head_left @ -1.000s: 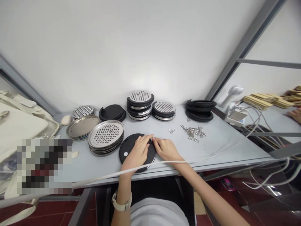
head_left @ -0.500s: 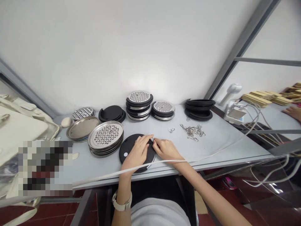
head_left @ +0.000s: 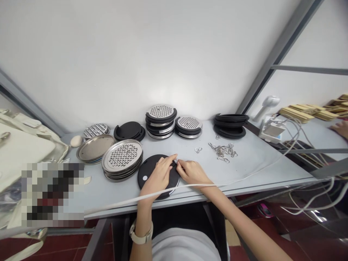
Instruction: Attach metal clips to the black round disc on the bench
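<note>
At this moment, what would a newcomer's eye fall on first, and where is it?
Probably the left hand, laid on a black disc at the front of the table, with the right hand at the disc's rim. Behind them, near the wall, rises a tall stack topped by a perforated silver plate; farther right, loose metal clips lie in a small heap.

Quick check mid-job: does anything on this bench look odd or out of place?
Mainly the white cable: it crosses in front of the wrists of the left hand and right hand, so it might snag. The clips lie in a loose jumble, with strays nearby. No damage is visible.
</note>
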### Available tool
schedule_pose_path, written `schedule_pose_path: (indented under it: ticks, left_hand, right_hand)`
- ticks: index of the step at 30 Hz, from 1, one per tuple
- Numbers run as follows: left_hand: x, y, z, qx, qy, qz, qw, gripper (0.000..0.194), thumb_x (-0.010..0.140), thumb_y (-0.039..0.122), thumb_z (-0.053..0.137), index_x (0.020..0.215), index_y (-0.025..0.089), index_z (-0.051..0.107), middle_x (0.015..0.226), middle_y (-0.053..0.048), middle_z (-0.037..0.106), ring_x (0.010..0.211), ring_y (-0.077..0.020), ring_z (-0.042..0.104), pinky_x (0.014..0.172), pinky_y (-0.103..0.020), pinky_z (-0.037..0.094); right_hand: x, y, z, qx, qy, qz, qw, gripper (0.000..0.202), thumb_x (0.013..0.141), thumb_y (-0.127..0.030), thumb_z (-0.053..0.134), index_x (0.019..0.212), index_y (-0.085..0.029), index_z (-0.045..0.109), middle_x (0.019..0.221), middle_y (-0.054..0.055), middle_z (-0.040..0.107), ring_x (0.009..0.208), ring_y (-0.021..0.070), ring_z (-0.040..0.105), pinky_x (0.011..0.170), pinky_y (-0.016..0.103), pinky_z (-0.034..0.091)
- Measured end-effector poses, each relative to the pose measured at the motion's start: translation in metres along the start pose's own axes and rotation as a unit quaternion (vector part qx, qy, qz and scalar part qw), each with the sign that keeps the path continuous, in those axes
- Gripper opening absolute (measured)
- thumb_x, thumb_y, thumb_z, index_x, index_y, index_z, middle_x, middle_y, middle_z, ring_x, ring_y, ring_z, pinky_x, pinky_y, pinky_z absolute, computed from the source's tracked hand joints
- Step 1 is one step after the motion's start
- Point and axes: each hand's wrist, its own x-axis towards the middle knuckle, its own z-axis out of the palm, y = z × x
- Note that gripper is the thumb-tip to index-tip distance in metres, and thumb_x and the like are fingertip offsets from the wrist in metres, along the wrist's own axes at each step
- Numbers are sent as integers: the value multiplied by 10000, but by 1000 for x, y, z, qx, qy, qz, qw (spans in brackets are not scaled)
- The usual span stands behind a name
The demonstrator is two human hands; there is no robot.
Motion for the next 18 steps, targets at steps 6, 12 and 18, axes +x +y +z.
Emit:
schedule_pose_path:
  ticks: [6,12,18]
  left_hand:
    - [0,0,1,-6,-2,-1,1000,464,941,144,292,1376,305,322,1358,-24,464,1228,-170,423,1075,-428,309]
    - [2,0,-1,0,0,19,1000,444,941,141,292,1361,279,343,1354,-23,473,1243,-146,419,1112,-411,257]
    - [2,-3,-1,9,1,36,999,436,939,142,297,1354,267,344,1364,-19,465,1277,-126,389,1134,-373,226]
  right_hand:
    - [0,0,-1,4,-3,2,1000,305,961,-263,307,877,-171,585,747,48,694,636,141,628,583,255,265]
    - [0,-1,-1,12,3,6,1000,282,960,-268,302,896,-171,559,728,41,685,621,143,624,569,258,258]
    - [0,0,0,19,5,3,1000,276,956,-261,304,913,-169,561,749,47,688,624,140,621,571,256,255]
